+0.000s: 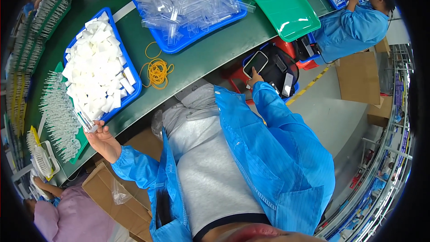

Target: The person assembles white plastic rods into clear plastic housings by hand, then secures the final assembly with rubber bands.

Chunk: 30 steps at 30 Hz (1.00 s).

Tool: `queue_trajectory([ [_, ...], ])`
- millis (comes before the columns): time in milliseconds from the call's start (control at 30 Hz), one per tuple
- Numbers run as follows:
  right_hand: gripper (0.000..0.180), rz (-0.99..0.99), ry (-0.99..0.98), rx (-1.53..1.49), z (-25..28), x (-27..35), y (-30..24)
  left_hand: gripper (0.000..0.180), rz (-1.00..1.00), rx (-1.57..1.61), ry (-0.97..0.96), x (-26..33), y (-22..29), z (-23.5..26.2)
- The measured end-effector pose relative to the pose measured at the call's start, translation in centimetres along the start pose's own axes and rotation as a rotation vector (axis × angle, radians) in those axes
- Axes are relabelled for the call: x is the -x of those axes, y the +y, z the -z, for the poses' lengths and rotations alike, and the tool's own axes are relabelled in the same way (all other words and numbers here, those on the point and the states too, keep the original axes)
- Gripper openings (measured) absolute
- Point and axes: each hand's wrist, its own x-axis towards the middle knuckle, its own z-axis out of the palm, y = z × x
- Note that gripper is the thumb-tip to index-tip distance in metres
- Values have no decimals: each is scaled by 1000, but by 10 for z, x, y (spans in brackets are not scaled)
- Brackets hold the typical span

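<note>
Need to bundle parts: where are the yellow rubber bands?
In the head view, left of centre, the yellow rubber bands lie on the green tabletop, right of the blue tray of white blocks.

Grips thin clear pieces [83, 121] with the left hand [105, 141] — near one end of a blue tray [137, 90] filled with white blocks [94, 62] on the green counter [188, 69]. Extends one finger of the right hand [255, 79] to the dark screen of a phone [258, 64] — beyond the counter edge.

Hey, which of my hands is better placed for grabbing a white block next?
Probably the left hand: it's beside the white blocks, though holding clear plastic; the right hand is at the phone.
</note>
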Motion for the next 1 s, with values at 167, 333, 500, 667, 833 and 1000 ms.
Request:
queue_trajectory([
  [167, 92, 57, 160, 5, -3, 9, -3, 54, 14, -21, -30, 1, 1, 0],
  [333, 64, 374, 175, -18, 3, 41, -34, 57, 2, -56, -76, 2, 6, 7],
  [500, 13, 924, 179, 77, 25, 149, -120, 64, -42, -99, -74, 5, 2, 2],
  [667, 9, 1296, 234, 17, 23, 212, -169, 65, -19, -57, -138, 12, 0, -16],
  [833, 9, 1369, -413, -390, 45, 257, -200, 69, 8, -40, -146, 20, -1, -16],
  [1000, 18, 1360, -684, -515, 65, 275, -212, 70, 49, -25, -158, 27, -2, -19],
])
